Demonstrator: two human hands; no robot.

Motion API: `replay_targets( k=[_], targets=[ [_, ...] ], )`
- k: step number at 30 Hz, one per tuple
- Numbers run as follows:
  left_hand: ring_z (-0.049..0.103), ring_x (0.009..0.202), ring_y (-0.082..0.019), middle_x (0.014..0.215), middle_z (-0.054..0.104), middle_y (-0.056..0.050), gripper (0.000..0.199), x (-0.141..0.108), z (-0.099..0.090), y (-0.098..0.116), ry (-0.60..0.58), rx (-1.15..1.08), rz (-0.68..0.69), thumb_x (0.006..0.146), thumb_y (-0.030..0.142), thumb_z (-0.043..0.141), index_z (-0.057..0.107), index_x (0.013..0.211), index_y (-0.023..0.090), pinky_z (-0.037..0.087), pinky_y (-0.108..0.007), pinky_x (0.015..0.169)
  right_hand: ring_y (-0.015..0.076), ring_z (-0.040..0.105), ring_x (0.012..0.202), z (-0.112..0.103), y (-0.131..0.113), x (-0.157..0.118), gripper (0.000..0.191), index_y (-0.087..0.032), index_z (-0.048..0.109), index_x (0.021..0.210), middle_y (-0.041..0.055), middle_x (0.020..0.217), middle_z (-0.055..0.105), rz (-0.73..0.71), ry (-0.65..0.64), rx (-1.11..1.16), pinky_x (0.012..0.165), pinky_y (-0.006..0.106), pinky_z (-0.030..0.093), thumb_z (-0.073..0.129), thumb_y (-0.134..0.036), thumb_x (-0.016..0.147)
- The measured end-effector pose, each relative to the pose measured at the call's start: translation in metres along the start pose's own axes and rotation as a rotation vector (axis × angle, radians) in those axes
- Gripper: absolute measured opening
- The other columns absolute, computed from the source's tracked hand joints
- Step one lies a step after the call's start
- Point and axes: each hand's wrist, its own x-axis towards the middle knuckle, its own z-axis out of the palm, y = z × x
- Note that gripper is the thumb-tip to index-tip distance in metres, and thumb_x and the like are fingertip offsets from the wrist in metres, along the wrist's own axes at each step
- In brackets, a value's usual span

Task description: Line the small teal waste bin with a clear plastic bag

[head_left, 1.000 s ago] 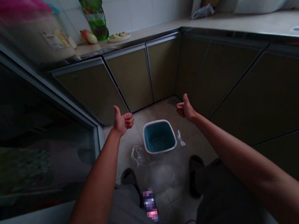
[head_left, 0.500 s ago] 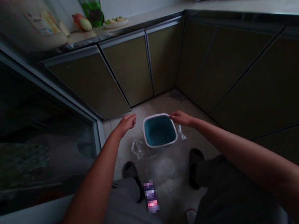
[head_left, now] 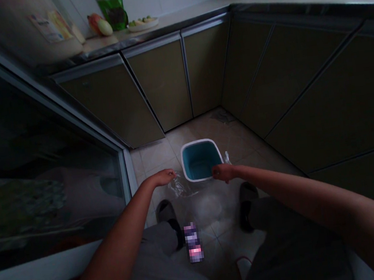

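A small blue-green bin (head_left: 200, 157) with a white rim stands upright on the floor between my feet and the cabinets. A clear plastic bag (head_left: 179, 187) lies crumpled at its near left side, and a loose end of clear plastic sticks up by the right rim. My left hand (head_left: 164, 177) is closed, its fingertips pinching the top edge of the bag, apart from the bin. At the bin's near right corner, my right hand (head_left: 224, 172) curls its fingers over the rim. Whether plastic lies under those fingers is hidden.
Low cabinets (head_left: 163, 84) close off the back and right under a countertop (head_left: 188, 16). A glass door (head_left: 75, 172) runs along the left. A plate of food (head_left: 143, 24) and a green bag (head_left: 112, 8) sit above. A blurred-out item (head_left: 193, 242) lies by my left foot.
My left hand has come down and nearer to me, onto the plastic bag. My right hand has moved from the bin's far right corner to its near right corner.
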Motion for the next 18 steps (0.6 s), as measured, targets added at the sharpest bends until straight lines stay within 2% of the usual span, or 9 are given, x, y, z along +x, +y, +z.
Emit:
replay_targets(
  k=[3, 6, 10, 14, 16, 18],
  targets=[
    [0.068, 0.091, -0.02, 0.091, 0.077, -0.005, 0.024, -0.001, 0.0, 0.001, -0.009, -0.002, 0.015, 0.079, 0.039, 0.058, 0.072, 0.085, 0.02, 0.05, -0.026, 0.083, 0.0121, 0.066, 0.059, -0.012, -0.008, -0.001, 0.022, -0.017, 0.069, 0.108, 0.0038, 0.091, 0.071, 0.009, -0.085, 0.032, 0.068, 0.036, 0.058, 0.056, -0.027, 0.095],
    [0.068, 0.086, -0.02, 0.085, 0.076, -0.004, 0.024, -0.001, 0.001, -0.001, -0.02, -0.005, 0.017, 0.08, 0.035, 0.055, 0.074, 0.085, 0.02, 0.05, -0.027, 0.079, 0.0099, 0.063, 0.058, -0.031, -0.016, -0.003, 0.018, -0.015, 0.069, 0.101, 0.0039, 0.09, 0.069, 0.001, -0.105, 0.013, 0.066, 0.031, 0.057, 0.059, -0.025, 0.091],
    [0.066, 0.081, -0.019, 0.078, 0.076, -0.002, 0.018, 0.001, 0.001, -0.002, -0.056, -0.011, 0.018, 0.074, 0.03, 0.059, 0.075, 0.075, 0.022, 0.05, -0.025, 0.075, 0.0113, 0.061, 0.055, -0.071, -0.024, -0.011, 0.014, -0.016, 0.066, 0.094, 0.0031, 0.082, 0.066, -0.057, -0.061, 0.086, 0.055, 0.025, 0.05, 0.062, -0.028, 0.089],
    [0.06, 0.069, -0.018, 0.064, 0.069, 0.0, 0.019, 0.002, 0.001, -0.003, -0.069, -0.001, 0.018, 0.072, 0.034, 0.062, 0.069, 0.061, 0.021, 0.047, -0.025, 0.071, 0.0125, 0.06, 0.051, -0.114, -0.033, -0.022, 0.018, -0.019, 0.063, 0.093, 0.0019, 0.075, 0.064, -0.143, -0.04, 0.22, 0.05, 0.024, 0.044, 0.069, -0.034, 0.086],
    [0.056, 0.064, -0.017, 0.058, 0.063, 0.0, 0.024, 0.0, 0.001, -0.002, -0.065, 0.005, 0.014, 0.073, 0.038, 0.061, 0.066, 0.057, 0.02, 0.044, -0.026, 0.068, 0.0132, 0.062, 0.052, -0.132, -0.038, -0.024, 0.021, -0.019, 0.062, 0.095, 0.0027, 0.077, 0.066, -0.174, 0.014, 0.308, 0.051, 0.024, 0.045, 0.072, -0.034, 0.085],
    [0.053, 0.062, -0.016, 0.055, 0.058, 0.001, 0.03, -0.001, 0.001, -0.002, -0.06, 0.011, 0.006, 0.075, 0.042, 0.06, 0.063, 0.055, 0.02, 0.042, -0.026, 0.065, 0.0143, 0.064, 0.056, -0.147, -0.044, -0.023, 0.02, -0.018, 0.061, 0.097, 0.0037, 0.08, 0.066, -0.179, 0.124, 0.354, 0.054, 0.024, 0.047, 0.07, -0.032, 0.087]
  ],
)
